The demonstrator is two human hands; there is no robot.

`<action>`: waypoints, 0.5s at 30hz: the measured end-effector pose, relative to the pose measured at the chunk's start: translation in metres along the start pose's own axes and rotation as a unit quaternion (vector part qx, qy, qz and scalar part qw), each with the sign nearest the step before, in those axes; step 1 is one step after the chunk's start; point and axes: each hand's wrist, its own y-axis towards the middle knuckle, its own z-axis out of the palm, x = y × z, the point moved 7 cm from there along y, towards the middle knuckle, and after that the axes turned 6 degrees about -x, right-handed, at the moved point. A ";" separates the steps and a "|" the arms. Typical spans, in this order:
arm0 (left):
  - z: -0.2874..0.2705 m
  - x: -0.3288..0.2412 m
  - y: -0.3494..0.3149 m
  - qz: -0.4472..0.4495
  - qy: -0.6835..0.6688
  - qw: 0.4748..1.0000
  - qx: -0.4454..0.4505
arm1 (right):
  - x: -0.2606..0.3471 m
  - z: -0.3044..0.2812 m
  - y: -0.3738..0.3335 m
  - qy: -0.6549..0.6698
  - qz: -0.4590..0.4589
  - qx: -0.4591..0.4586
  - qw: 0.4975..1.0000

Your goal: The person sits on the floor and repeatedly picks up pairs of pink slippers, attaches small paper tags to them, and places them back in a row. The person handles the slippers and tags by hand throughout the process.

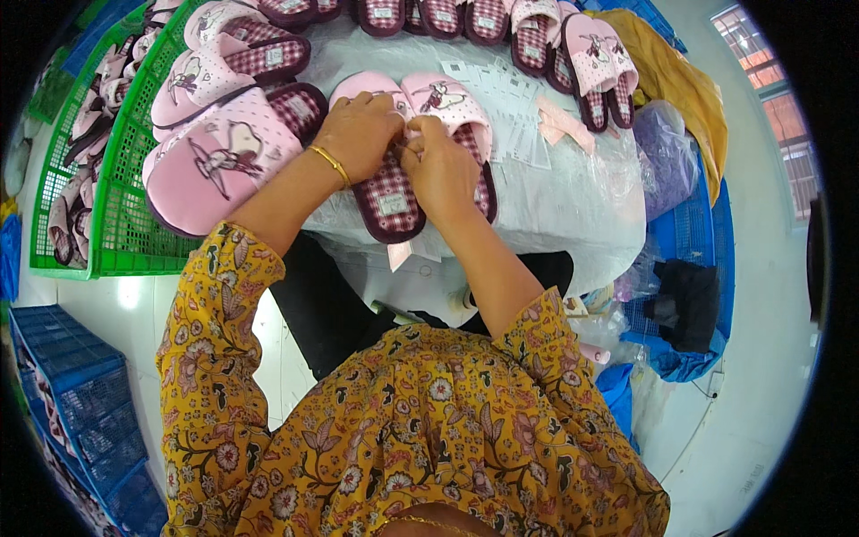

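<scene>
**Two hands on one pair of pink slippers**

The person sits at a table (573,206) covered with clear plastic sheet. Directly in front lies one pair of pink slippers (429,143), two pieces side by side, with dark checked insoles and a cartoon figure on the upper. The left hand (360,132) rests on the left slipper, with a gold bangle (330,164) on the wrist. The right hand (440,166) sits between the two slippers. The fingers of both hands are drawn together at one small point between the slippers; what they pinch I cannot tell, it is too small.

To the person's left, two bigger pink slippers (224,152) lie partly over the rim of a green plastic crate (116,224), and more slippers fill this crate. Along the far edge of the table stands a row of about eight or nine more slippers (483,18). Small white tags (514,107) are spread just beside the pair, to the right.

Open room is little: a bare strip of table lies right of the hands. The near table edge is close under the wrists. Blue crates (80,394) stand on the floor at the lower left.
</scene>
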 end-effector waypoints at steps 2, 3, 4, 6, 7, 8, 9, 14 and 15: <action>-0.001 -0.004 -0.002 0.030 0.033 0.999 -0.017 | -0.002 -0.003 -0.001 0.049 0.007 0.006 0.999; -0.001 -0.005 -0.001 0.041 0.048 0.997 -0.042 | -0.003 -0.005 0.000 0.071 -0.001 -0.003 0.997; -0.002 -0.007 -0.003 0.051 0.064 0.994 -0.067 | -0.004 -0.010 -0.006 0.095 0.008 -0.002 0.995; -0.001 -0.004 -0.005 0.041 0.063 0.996 -0.053 | 0.002 -0.030 -0.022 0.145 0.021 -0.002 0.989; -0.001 0.000 -0.008 0.042 0.047 0.996 -0.055 | 0.010 -0.044 -0.035 0.136 0.025 -0.011 0.990; -0.001 0.003 -0.009 0.042 0.032 0.997 -0.057 | 0.009 -0.049 -0.051 0.108 0.015 0.026 0.994; -0.002 0.003 -0.009 0.047 0.023 0.996 -0.070 | 0.005 -0.052 -0.070 0.082 0.006 0.064 0.995; 0.002 0.007 -0.014 0.061 -0.004 0.990 -0.127 | 0.000 -0.042 -0.116 -0.018 -0.091 0.055 0.994; -0.001 0.007 -0.013 0.062 -0.015 0.989 -0.132 | -0.001 -0.040 -0.116 -0.036 -0.090 0.052 0.994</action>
